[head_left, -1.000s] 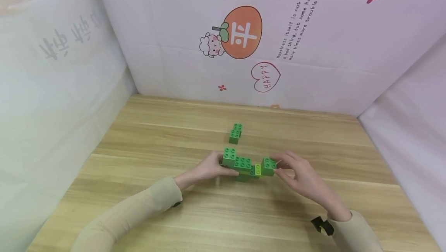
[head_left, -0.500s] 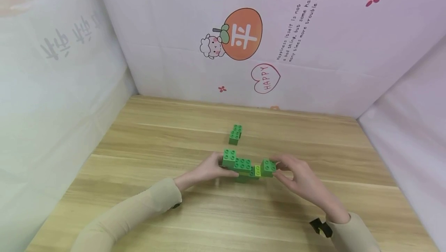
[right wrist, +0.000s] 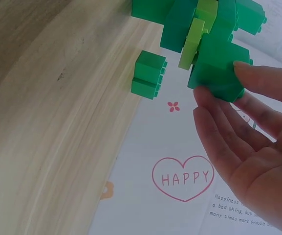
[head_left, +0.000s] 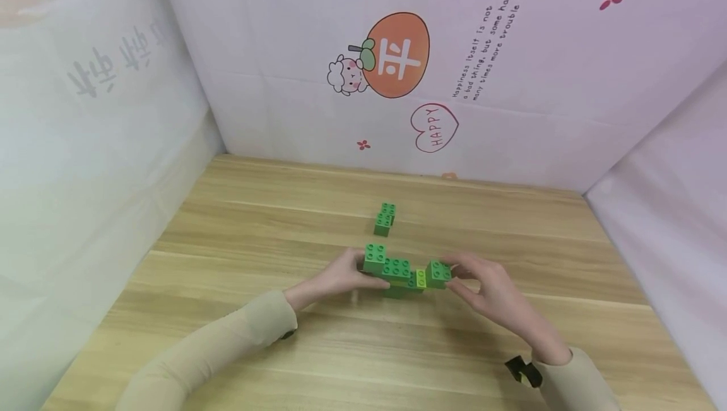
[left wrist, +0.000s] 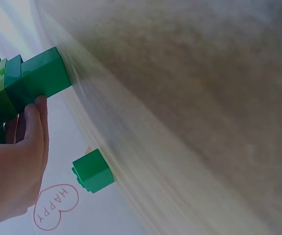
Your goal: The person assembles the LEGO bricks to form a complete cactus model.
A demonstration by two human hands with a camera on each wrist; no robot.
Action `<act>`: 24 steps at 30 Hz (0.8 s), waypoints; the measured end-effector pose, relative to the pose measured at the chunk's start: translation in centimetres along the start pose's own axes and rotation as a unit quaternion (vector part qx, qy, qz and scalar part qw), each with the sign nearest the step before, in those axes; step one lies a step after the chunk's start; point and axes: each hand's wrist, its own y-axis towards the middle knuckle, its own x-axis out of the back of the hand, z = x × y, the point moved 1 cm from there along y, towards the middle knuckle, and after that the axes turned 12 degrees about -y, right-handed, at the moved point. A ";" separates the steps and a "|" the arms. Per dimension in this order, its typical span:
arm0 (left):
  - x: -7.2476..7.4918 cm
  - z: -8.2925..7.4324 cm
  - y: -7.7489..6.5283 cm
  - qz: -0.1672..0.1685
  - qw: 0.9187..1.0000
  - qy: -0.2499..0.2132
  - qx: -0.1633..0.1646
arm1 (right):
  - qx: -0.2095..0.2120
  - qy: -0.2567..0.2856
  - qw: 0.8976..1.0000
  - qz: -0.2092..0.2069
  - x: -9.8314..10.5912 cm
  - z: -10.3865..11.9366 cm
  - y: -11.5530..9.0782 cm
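In the head view, a built piece of toy building bricks (head_left: 396, 268) sits between both hands, mostly green with a lime brick (head_left: 421, 278) towards its right. My left hand (head_left: 343, 273) grips its left part, thumb in front and fingers behind. At the right end, my right hand (head_left: 493, 285) pinches a green brick (head_left: 437, 274) beside the lime one. The right wrist view has this green brick (right wrist: 219, 66) between thumb and fingertips, against a thin lime brick (right wrist: 192, 45). A green brick (left wrist: 45, 72) reaches down to the table in the left wrist view.
Behind the built piece, a small pair of green bricks (head_left: 384, 221) stands on the wooden table (head_left: 272, 209). White printed cloth (head_left: 284, 95) rises at the back and both sides. A black strap end (head_left: 524, 371) hangs by the right sleeve.
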 end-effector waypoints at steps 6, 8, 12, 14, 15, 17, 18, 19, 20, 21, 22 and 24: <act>0.0 -0.1 0.0 -0.003 1.000 0.001 0.004 | -0.011 -0.003 1.000 0.010 0.2 -0.1 0.2; 0.0 -0.1 0.0 -0.002 1.000 0.000 0.007 | -0.020 -0.001 1.000 0.018 0.2 -0.2 0.3; 0.0 -0.1 0.0 -0.001 1.000 0.004 0.002 | -0.037 0.011 0.999 0.030 0.3 -0.2 0.2; 0.0 -0.1 0.0 -0.002 1.000 0.005 0.001 | -0.040 0.017 0.999 0.032 0.3 -0.2 0.1; 0.0 -0.1 0.0 -0.002 1.000 0.005 0.000 | -0.040 0.020 0.999 0.031 0.2 -0.2 0.1; 0.1 0.0 0.0 -0.003 1.000 0.005 -0.001 | -0.036 0.022 0.999 0.028 0.2 -0.1 0.0; 0.1 0.0 0.0 -0.003 1.000 0.005 -0.001 | -0.033 0.023 0.999 0.025 0.1 -0.1 0.0; 0.1 0.0 0.0 -0.003 1.000 0.004 -0.001 | -0.030 0.022 0.999 0.021 0.1 -0.1 0.0; 0.1 0.0 0.0 -0.003 1.000 0.004 -0.002 | -0.027 0.021 0.999 0.019 0.1 -0.1 0.0; 0.1 0.1 0.0 -0.004 1.000 0.004 -0.002 | -0.026 0.020 0.999 0.016 0.0 -0.1 0.0; 0.1 0.1 0.0 -0.004 1.000 0.004 -0.002 | -0.025 0.018 0.999 0.015 0.0 -0.1 0.0; 0.1 0.1 0.0 -0.004 1.000 0.003 -0.001 | -0.025 0.015 1.000 0.013 0.0 -0.1 0.0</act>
